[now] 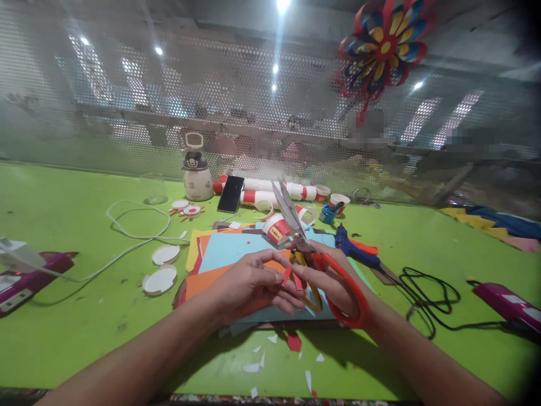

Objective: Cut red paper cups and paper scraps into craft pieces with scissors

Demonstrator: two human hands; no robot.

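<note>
My left hand (249, 282) pinches a small strip of red paper (287, 275) between thumb and fingertips. The scissors (289, 211), with red and yellow handle loops, are held in my right hand (332, 285); their blades point up and slightly left, a little apart. My right fingertips also meet the red paper, where a second red bit shows. Below both hands lies a stack of coloured sheets (228, 251), light blue and orange on top. A red and white paper cup (276, 227) rests on its side just behind the blades.
A blue glue gun (355, 248) lies right of the sheets. White discs (159, 280) lie at left; paper scraps (251, 368) litter the front. A phone (231, 194), a bottle (198, 179) and paper-cup tubes (270, 186) stand behind. Power strips (507, 301) and cables flank both sides.
</note>
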